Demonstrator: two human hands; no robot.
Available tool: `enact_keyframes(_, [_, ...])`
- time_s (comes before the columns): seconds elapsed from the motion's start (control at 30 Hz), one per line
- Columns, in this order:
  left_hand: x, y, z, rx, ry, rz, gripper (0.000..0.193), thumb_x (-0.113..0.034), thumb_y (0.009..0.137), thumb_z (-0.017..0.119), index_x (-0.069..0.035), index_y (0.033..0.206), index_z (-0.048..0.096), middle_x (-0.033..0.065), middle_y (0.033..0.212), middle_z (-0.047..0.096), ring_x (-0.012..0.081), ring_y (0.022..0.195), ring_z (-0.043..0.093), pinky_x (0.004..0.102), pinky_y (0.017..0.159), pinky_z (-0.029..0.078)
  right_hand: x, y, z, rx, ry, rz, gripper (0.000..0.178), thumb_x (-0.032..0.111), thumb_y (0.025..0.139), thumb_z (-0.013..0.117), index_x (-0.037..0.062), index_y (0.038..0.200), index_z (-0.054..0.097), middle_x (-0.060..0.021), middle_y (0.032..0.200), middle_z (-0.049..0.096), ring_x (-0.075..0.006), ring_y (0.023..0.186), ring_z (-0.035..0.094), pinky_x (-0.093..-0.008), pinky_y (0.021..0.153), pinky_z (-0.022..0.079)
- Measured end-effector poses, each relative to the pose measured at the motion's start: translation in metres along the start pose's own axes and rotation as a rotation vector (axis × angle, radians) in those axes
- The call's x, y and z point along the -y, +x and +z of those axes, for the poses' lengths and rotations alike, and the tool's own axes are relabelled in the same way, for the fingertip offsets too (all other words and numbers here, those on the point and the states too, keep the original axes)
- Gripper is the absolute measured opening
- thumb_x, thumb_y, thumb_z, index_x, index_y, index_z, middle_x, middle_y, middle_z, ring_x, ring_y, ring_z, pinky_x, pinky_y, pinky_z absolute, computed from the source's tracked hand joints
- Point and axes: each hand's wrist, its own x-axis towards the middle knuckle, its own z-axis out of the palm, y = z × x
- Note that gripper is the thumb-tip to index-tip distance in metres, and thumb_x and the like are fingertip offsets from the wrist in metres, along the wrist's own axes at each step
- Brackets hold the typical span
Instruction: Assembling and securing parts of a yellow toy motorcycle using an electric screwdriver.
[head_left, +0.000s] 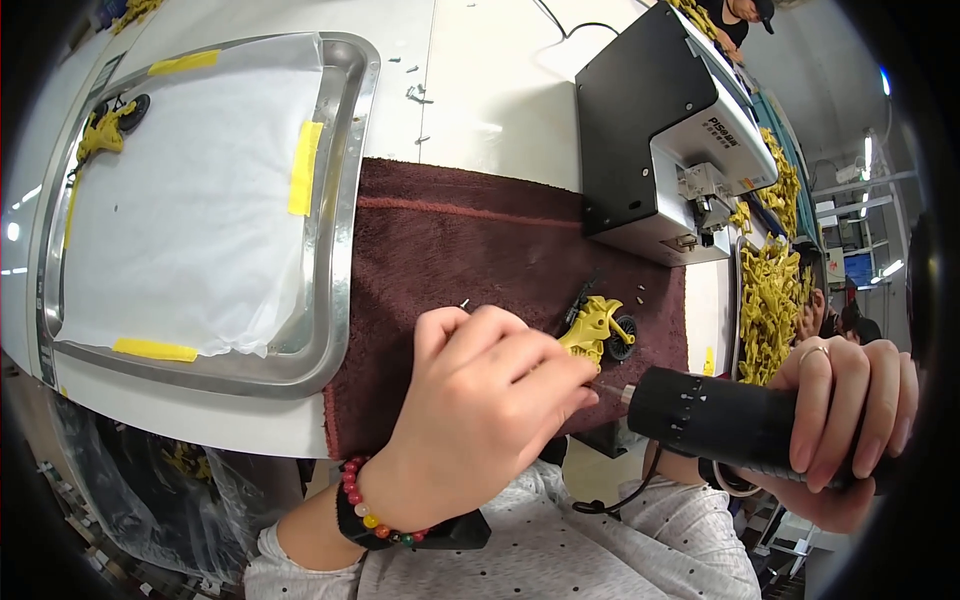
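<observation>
My right hand [840, 420] is wrapped round a black electric screwdriver [715, 415], which lies nearly level with its bit pointing left. The fingertips of my left hand [490, 410] are pinched together right by the tip of the bit. Whatever they hold is too small and too covered to make out. Just beyond these fingertips, a yellow toy motorcycle [592, 325] with a black wheel rests on the dark red cloth [450, 260]. The left fingers hide part of it. A small screw [464, 303] lies on the cloth beyond my left hand.
At left stands a metal tray [345, 200] lined with taped white paper, another yellow toy motorcycle [103, 132] in its far left corner. A black-and-white machine [650, 130] stands at the back right. Loose screws [418, 95] lie behind the cloth. Many yellow parts [770, 300] fill a tray at right, near other people.
</observation>
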Motion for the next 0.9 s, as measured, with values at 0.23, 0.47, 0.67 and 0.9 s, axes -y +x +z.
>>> enact_keyframes(0.23, [-0.002, 0.005, -0.001, -0.052, 0.3, 0.028, 0.014, -0.011, 0.069, 0.076, -0.01, 0.081, 0.069, -0.0016, 0.078, 0.066, 0.0208, 0.08, 0.058, 0.0368, 0.08, 0.037, 0.02, -0.01, -0.016, -0.123, 0.0, -0.067, 0.034, -0.002, 0.065, 0.066, 0.0064, 0.091, 0.046, -0.0017, 0.075, 0.052, -0.0103, 0.054, 0.051, -0.0233, 0.054, 0.047])
enact_keyframes(0.47, [-0.015, 0.006, 0.002, 0.067, 0.501, 0.004, 0.051, -0.036, 0.072, 0.074, -0.006, 0.112, 0.064, 0.0039, 0.107, 0.057, 0.0224, 0.102, 0.051, 0.0423, 0.091, 0.034, 0.042, -0.039, -0.06, -0.365, -0.099, -0.056, 0.03, 0.011, 0.086, 0.057, 0.004, 0.11, 0.041, -0.0059, 0.095, 0.046, -0.013, 0.07, 0.045, -0.0298, 0.066, 0.039])
enact_keyframes(0.67, [-0.028, 0.003, 0.037, 0.239, 0.523, -0.012, 0.069, -0.036, 0.068, 0.077, -0.005, 0.126, 0.055, 0.0068, 0.103, 0.054, 0.0229, 0.097, 0.051, 0.04, 0.088, 0.035, 0.042, -0.068, -0.122, -0.717, -0.004, 0.094, 0.022, 0.015, 0.095, 0.053, 0.0064, 0.114, 0.047, -0.0053, 0.1, 0.054, -0.0134, 0.076, 0.048, -0.0307, 0.07, 0.043])
enact_keyframes(0.9, [-0.025, 0.008, 0.027, 0.301, 0.304, -0.022, 0.066, -0.011, 0.071, 0.075, -0.008, 0.132, 0.05, 0.01, 0.1, 0.052, 0.0248, 0.089, 0.052, 0.0361, 0.082, 0.04, 0.01, -0.079, -0.146, -1.064, -0.078, 0.319, 0.022, 0.018, 0.092, 0.06, 0.0067, 0.111, 0.057, -0.0024, 0.098, 0.061, -0.0147, 0.088, 0.058, -0.0342, 0.079, 0.046])
